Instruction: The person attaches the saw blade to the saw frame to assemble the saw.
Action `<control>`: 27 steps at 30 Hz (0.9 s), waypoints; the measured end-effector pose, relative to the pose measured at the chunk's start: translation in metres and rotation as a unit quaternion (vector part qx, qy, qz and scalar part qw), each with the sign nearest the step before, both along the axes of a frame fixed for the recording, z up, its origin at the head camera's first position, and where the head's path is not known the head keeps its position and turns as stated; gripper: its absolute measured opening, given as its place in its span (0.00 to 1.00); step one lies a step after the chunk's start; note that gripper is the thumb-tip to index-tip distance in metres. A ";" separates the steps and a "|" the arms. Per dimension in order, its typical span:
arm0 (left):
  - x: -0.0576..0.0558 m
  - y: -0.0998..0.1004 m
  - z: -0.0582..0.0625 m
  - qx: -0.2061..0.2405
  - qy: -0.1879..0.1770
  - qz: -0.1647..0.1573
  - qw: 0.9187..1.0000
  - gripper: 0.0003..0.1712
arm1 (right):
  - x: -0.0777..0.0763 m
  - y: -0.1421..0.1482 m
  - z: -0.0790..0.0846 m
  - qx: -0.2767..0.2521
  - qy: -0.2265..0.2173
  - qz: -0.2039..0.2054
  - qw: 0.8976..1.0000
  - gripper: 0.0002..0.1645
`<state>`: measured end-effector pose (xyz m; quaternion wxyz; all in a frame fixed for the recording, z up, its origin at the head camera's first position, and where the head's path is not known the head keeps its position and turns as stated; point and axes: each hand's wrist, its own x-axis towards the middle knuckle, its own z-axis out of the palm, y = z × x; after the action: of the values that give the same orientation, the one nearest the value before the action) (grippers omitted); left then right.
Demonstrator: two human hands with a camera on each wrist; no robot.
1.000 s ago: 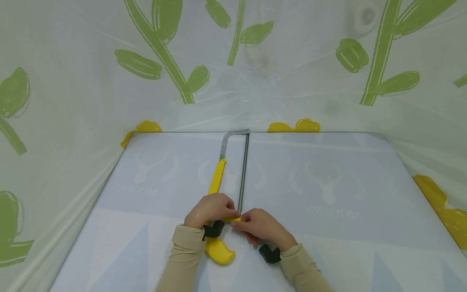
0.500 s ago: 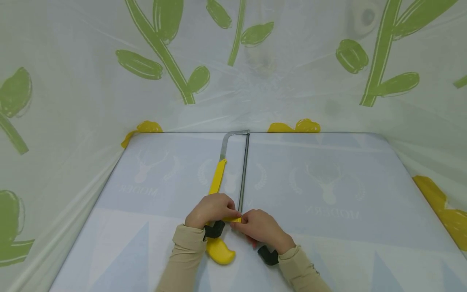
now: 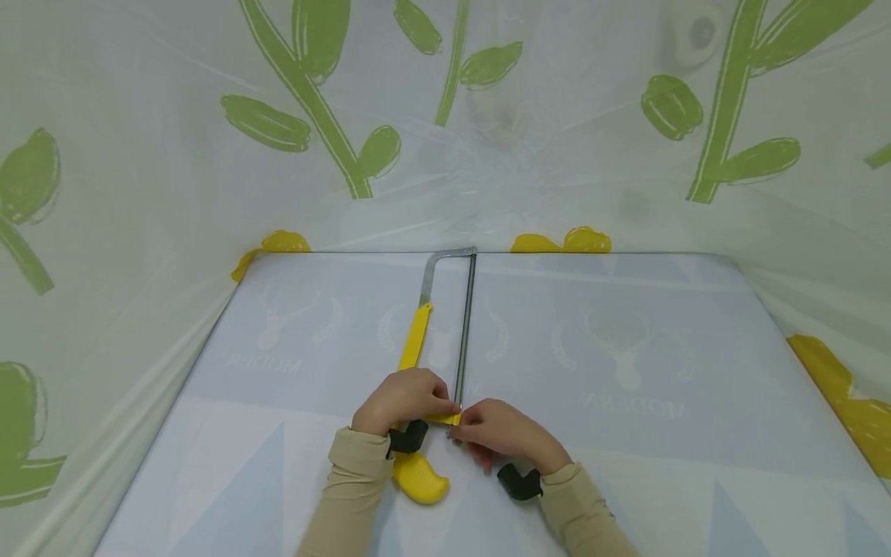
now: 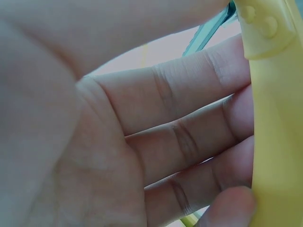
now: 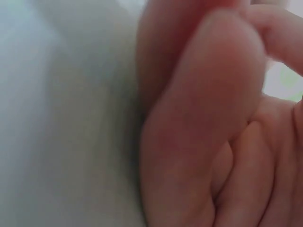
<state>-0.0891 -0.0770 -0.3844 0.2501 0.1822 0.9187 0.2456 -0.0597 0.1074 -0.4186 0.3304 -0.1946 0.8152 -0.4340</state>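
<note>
A hacksaw (image 3: pixel 414 337) with a yellow and grey metal frame lies on the cloth-covered table, its far end near the back edge. My left hand (image 3: pixel 406 398) grips the saw's near end, thumb and forefinger at the yellow corner beside the blade (image 3: pixel 464 333). In the left wrist view, its fingers (image 4: pixel 189 94) reach round the yellow handle (image 4: pixel 277 123). At the blade's near end my right hand (image 3: pixel 504 432) pinches a small metal wing nut (image 3: pixel 452 438), mostly covered by the fingertips. Only curled fingers (image 5: pixel 203 104) close to the pale cloth show in the right wrist view.
The table (image 3: pixel 668 495) has a pale cover printed with deer heads and blue triangles. Behind and beside it hangs a whitish curtain (image 3: pixel 543 162) with green leaves. Black straps (image 3: pixel 519 483) sit at both wrists.
My right hand has shifted slightly, its fingertips lower and to the right, so the metal wing nut now shows. The left hand and the hacksaw stay in place.
</note>
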 end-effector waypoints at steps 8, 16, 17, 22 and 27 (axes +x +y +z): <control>0.000 0.000 0.001 -0.009 -0.001 -0.002 1.000 0.16 | -0.005 0.006 -0.007 -0.063 -0.036 0.036 0.997 0.18; -0.001 0.000 -0.003 -0.017 0.002 -0.003 1.000 0.15 | -0.005 0.008 -0.007 -0.071 -0.040 0.038 0.996 0.17; -0.002 0.000 -0.003 -0.014 0.001 -0.002 1.000 0.16 | -0.006 0.009 -0.007 -0.067 -0.040 0.034 0.996 0.17; -0.001 0.004 -0.005 -0.004 0.000 0.006 1.000 0.17 | -0.007 0.016 -0.009 -0.058 -0.048 0.003 0.997 0.18; 0.002 0.007 -0.007 -0.009 -0.009 0.014 1.000 0.16 | -0.009 0.029 -0.012 -0.073 -0.057 -0.016 0.996 0.18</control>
<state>-0.0866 -0.0704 -0.3911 0.2559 0.1649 0.9211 0.2427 -0.0688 0.1367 -0.4307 0.3539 -0.1801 0.7645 -0.5078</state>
